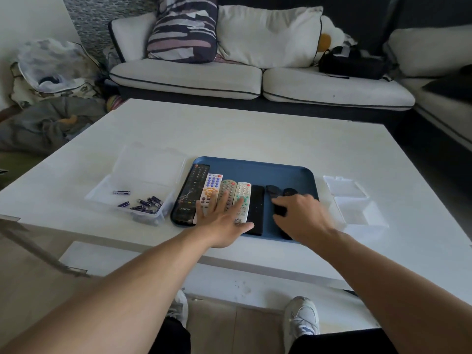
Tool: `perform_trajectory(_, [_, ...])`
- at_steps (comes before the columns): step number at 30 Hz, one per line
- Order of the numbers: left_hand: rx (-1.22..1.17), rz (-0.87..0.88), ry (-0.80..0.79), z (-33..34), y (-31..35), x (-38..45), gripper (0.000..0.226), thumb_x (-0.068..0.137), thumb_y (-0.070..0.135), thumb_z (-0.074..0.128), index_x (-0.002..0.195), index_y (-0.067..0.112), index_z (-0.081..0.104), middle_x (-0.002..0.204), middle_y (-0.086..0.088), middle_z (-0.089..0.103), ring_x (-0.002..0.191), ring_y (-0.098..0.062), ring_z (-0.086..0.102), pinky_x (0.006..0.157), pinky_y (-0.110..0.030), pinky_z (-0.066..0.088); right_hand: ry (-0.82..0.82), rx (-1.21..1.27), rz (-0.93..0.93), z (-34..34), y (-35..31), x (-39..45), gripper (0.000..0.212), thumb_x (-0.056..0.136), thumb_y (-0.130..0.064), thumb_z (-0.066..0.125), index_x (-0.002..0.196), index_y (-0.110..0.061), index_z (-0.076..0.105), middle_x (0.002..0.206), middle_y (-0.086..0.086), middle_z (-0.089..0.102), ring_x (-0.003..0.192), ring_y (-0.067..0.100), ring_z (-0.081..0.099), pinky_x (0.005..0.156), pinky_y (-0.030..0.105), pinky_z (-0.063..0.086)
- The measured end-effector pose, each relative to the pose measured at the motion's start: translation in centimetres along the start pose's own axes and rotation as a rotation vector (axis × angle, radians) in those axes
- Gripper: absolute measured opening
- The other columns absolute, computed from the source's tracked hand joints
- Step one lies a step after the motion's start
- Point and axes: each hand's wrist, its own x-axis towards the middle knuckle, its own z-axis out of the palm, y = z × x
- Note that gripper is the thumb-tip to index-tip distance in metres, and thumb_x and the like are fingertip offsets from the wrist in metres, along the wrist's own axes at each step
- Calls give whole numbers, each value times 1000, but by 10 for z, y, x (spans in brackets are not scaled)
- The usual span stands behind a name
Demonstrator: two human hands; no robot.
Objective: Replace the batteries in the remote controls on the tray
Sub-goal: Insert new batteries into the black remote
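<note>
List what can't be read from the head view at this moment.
- Small black remotes at the tray's right: right hand covers them; count and grip unclear.
- Near ends of the grey remote and white remote: under the left hand.
- Batteries in the clear bin: too small to read labels.
- Clear box on the right: contents indistinct against the white table.
</note>
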Motion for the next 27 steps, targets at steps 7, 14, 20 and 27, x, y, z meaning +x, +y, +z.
perform_trajectory(7, [45, -27, -27, 2, 4, 2, 86, 92, 79, 29, 156, 44, -14, 164, 2, -30, 149, -27, -32, 117, -64, -14, 63, -341, -245, 23, -5, -5, 18, 92, -34, 57, 106, -28, 67, 100, -4, 69, 104, 20, 56, 87, 34, 41])
perform_trajectory(14, [39, -25, -22, 1, 5, 2, 86, 91, 79, 32, 157, 44, -11, 164, 1, -30, 149, -28, -31, 117, -65, -14, 45, -348, -310, 42, -1, -3, 26, 97, -41, 54, 111, -22, 65, 105, -3, 69, 105, 22, 58, 98, 36, 40])
perform_trajectory(20, [9, -21, -21, -1, 6, 1, 86, 92, 76, 37, 157, 44, -10, 164, 1, -29, 149, -28, -31, 117, -66, -13, 24, -303, -314, 47, 2, -5, 27, 100, -40, 50, 115, -22, 64, 109, -3, 67, 107, 22, 57, 97, 35, 41])
perform_trajectory(27, [-3, -22, -7, -4, 8, 2, 86, 92, 75, 39, 159, 41, -3, 167, -1, -24, 152, -30, -25, 117, -68, -10, -34, -234, -236, 33, 1, 2, 29, 101, -26, 44, 100, -28, 73, 97, -4, 71, 93, 22, 62, 85, 35, 50])
